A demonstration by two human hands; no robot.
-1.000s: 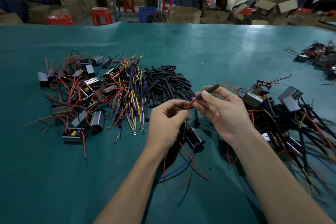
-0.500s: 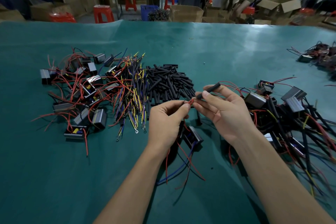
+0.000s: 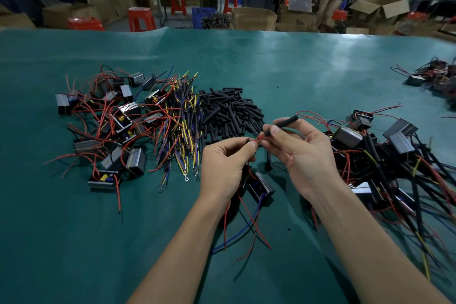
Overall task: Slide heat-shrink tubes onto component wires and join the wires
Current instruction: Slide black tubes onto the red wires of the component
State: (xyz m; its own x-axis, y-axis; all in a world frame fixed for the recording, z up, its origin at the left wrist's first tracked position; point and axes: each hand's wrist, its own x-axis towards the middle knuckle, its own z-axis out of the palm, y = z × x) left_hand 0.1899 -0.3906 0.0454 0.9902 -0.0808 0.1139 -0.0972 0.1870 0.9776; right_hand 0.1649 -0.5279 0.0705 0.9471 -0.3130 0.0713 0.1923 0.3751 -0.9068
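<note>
Left hand (image 3: pixel 225 166) fingers pinch thin red wire ends (image 3: pixel 257 140). Right hand (image 3: pixel 299 155) fingers pinch a black heat-shrink tube (image 3: pixel 283 124), angled toward 2 o'clock. Small black box component (image 3: pixel 262 185) hangs under the left hand.

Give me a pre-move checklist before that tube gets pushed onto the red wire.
1. Black tube pinched in right hand: ok.
2. Red wire pinched by left hand: ok.
3. Wire end lined up with the tube's mouth: cannot tell; it looks bent beside the opening.
4. Wire tip stripped: cannot tell, too small.
5. Component hangs below the left hand, its wires trailing free: ok.
6. Spare tubes lie on the table just behind the hands: ok.
</note>
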